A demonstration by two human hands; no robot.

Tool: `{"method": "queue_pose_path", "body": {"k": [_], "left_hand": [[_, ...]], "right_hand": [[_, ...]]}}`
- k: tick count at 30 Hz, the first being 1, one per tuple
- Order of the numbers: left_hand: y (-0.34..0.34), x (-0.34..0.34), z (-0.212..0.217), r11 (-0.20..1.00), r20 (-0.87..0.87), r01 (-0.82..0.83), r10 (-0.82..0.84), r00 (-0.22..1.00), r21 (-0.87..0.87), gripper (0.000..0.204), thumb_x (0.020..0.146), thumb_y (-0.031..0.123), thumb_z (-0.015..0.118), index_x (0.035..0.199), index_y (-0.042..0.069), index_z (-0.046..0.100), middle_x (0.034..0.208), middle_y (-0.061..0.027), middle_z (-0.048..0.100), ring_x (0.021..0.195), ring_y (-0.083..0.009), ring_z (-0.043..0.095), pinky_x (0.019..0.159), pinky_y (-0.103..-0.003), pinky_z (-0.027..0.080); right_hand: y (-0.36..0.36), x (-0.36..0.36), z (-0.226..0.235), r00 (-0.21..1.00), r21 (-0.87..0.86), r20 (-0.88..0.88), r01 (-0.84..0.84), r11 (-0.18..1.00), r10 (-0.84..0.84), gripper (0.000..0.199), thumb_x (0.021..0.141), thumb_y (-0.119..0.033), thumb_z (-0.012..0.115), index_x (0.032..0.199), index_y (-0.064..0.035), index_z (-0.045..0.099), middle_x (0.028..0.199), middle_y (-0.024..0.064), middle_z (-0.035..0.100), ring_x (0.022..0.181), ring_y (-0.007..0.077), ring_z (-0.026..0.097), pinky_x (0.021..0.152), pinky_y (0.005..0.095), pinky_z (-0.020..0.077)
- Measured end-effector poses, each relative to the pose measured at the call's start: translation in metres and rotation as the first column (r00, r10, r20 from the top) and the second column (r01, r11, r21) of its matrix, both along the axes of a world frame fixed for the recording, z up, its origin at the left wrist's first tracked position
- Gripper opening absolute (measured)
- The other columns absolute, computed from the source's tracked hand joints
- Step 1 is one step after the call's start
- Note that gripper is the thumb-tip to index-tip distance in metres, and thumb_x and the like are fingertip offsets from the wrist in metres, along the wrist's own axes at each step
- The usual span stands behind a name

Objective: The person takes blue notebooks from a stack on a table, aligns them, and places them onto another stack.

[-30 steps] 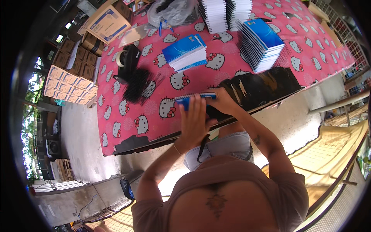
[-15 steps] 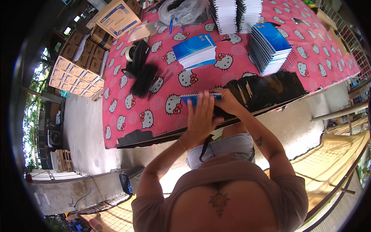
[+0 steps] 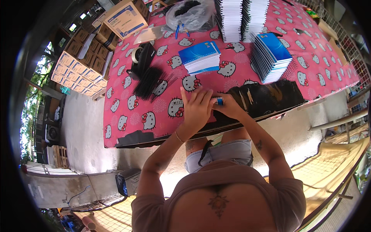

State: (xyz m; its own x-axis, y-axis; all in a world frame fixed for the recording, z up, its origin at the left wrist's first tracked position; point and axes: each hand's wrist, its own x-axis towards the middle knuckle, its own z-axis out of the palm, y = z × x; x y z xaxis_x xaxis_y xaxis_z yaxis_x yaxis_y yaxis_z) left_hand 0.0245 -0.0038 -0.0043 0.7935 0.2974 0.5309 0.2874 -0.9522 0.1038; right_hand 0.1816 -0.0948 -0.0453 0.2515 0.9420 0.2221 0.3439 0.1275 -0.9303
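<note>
At the table's near edge, a small blue notebook [image 3: 220, 101] lies mostly hidden under my hands; only a patch of blue and a bit of its spiral edge show. My left hand [image 3: 198, 106] rests over it with the fingers stretched out and spread. On its right end, my right hand [image 3: 228, 106] is closed, with bent fingers and thumb gripping the notebook. Beyond my hands lies a pile of blue-covered, unbound booklets [image 3: 199, 56]. A stack of spiral-bound blue notebooks [image 3: 271, 58] stands to the right. Loose black binding coils [image 3: 148, 83] lie to the left.
A black tape dispenser [image 3: 142, 60] stands behind the coils. Pliers [image 3: 181, 29] lie by a clear plastic bag [image 3: 191, 17] of black coils. Tall stacks of bound white pages [image 3: 230, 21] rise at the back. Cardboard boxes [image 3: 79, 63] are piled left of the pink table cover [image 3: 127, 127].
My left hand has spread its fingers and slid left across the notebook, now covering most of it. My right hand keeps its grip on the right end. The view has shifted slightly.
</note>
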Motion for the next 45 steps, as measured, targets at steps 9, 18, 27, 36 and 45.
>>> {"method": "queue_pose_path", "body": {"k": [9, 18, 27, 36, 45], "left_hand": [[0.0, 0.001, 0.011, 0.983, 0.128, 0.095, -0.075, 0.989, -0.158, 0.019, 0.091, 0.024, 0.068, 0.105, 0.011, 0.067, 0.099, -0.0038, 0.071, 0.099, -0.0237, 0.067, 0.118, -0.059, 0.015], [0.004, 0.001, 0.006, 0.979, 0.137, 0.135, -0.114, 0.984, -0.154, 0.021, 0.088, 0.024, 0.071, 0.102, 0.009, 0.067, 0.094, -0.0056, 0.07, 0.089, -0.026, 0.065, 0.098, -0.047, 0.039], [-0.007, 0.001, 0.025, 0.952, 0.086, 0.225, -0.211, 0.974, -0.208, 0.019, 0.085, 0.016, 0.07, 0.1, 0.005, 0.066, 0.09, -0.0094, 0.064, 0.087, -0.03, 0.063, 0.081, -0.045, 0.048], [0.014, 0.071, 0.133, 0.92, 0.302, 0.391, -0.377, 0.875, 0.017, 0.018, 0.083, 0.003, 0.069, 0.101, 0.004, 0.069, 0.095, -0.0111, 0.066, 0.088, -0.0328, 0.063, 0.076, -0.042, 0.052], [0.009, 0.242, 0.08, 0.733, 0.446, 0.677, -0.627, 0.638, 0.062, 0.028, 0.082, -0.005, 0.063, 0.109, 0.001, 0.069, 0.114, -0.0157, 0.065, 0.106, -0.035, 0.063, 0.092, -0.042, 0.053]], "right_hand": [[-0.026, 0.037, 0.013, 0.978, 0.056, -0.193, -0.07, 0.996, 0.079, 0.028, 0.09, -0.006, 0.072, 0.116, 0.0006, 0.068, 0.105, 0.0077, 0.071, 0.096, 0.014, 0.067, 0.084, 0.0286, 0.0543], [-0.02, 0.052, 0.034, 0.984, 0.027, 0.002, -0.179, 0.983, 0.179, 0.011, 0.087, -0.006, 0.073, 0.095, -0.0005, 0.07, 0.089, 0.004, 0.069, 0.085, 0.0101, 0.067, 0.077, 0.025, 0.0545], [-0.03, 0.019, 0.058, 0.9, 0.268, 0.392, 0.085, 0.96, -0.19, 0.014, 0.074, -0.008, 0.073, 0.08, -0.0038, 0.061, 0.071, 0.0098, 0.062, 0.068, 0.0256, 0.065, 0.062, 0.0347, 0.051], [-0.092, 0.113, 0.129, 0.256, 0.614, 0.355, 0.661, 0.43, -0.899, 0.044, 0.082, -0.012, 0.075, 0.122, -0.0026, 0.062, 0.129, 0.0228, 0.058, 0.122, 0.041, 0.052, 0.102, 0.0475, 0.0413], [-0.115, 0.214, 0.099, 0.841, 0.168, 0.03, 0.528, 0.832, -0.54, 0.056, 0.093, -0.016, 0.071, 0.139, 0.0078, 0.05, 0.132, 0.0182, 0.061, 0.119, 0.0197, 0.057, 0.103, 0.0326, 0.0435]]}}
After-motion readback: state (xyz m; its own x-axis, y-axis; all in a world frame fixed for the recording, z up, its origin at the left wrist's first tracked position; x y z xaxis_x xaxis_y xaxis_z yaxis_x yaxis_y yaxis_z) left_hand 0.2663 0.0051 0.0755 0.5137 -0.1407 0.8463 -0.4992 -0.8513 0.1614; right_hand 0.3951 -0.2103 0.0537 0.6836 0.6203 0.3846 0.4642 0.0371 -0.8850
